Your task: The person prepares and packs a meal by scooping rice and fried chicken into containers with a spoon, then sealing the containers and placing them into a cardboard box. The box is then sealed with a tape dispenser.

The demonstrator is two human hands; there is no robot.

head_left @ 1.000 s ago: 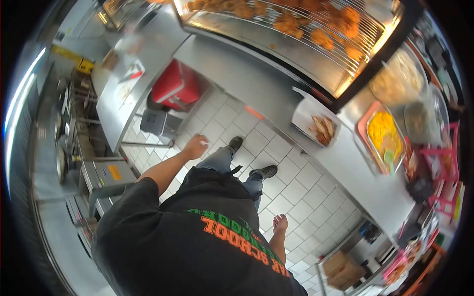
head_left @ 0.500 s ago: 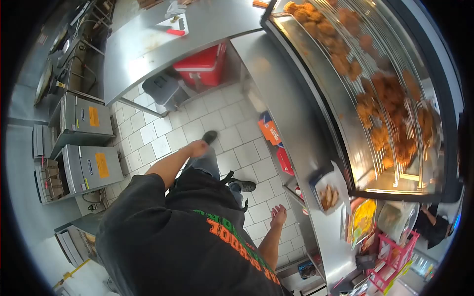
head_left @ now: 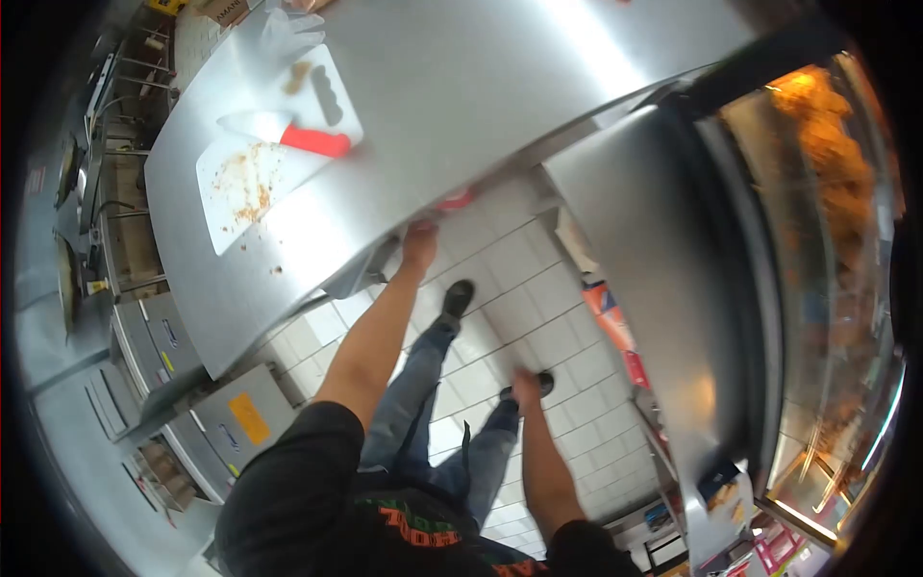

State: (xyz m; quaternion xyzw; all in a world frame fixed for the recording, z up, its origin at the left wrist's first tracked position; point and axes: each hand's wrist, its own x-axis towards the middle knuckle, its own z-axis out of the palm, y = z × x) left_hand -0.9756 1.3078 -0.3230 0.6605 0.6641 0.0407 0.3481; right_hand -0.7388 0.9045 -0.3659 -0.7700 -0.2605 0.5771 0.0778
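Note:
My left hand [head_left: 420,244] is beside the front edge of the steel table [head_left: 423,125], its fingers blurred and partly lost against the edge. Below and to the right, my right hand [head_left: 525,387] hangs over the floor near my shoe, smeared by motion. On the table lies a white cutting board [head_left: 216,188] with brown crumbs and a knife [head_left: 317,141] with a red handle resting on it. A clear plastic glove [head_left: 288,34] is crumpled at the board's far end.
A glass display case [head_left: 827,192] with fried food stands at the right, behind a steel counter [head_left: 654,221]. Boxes [head_left: 611,317] sit under that counter. Steel fryers [head_left: 240,413] are at the left. White tiles [head_left: 577,385] cover the floor.
My view has moved closer to the table, so the board and knife look larger. My left hand has come forward to the table's edge. The display case has shifted right in view.

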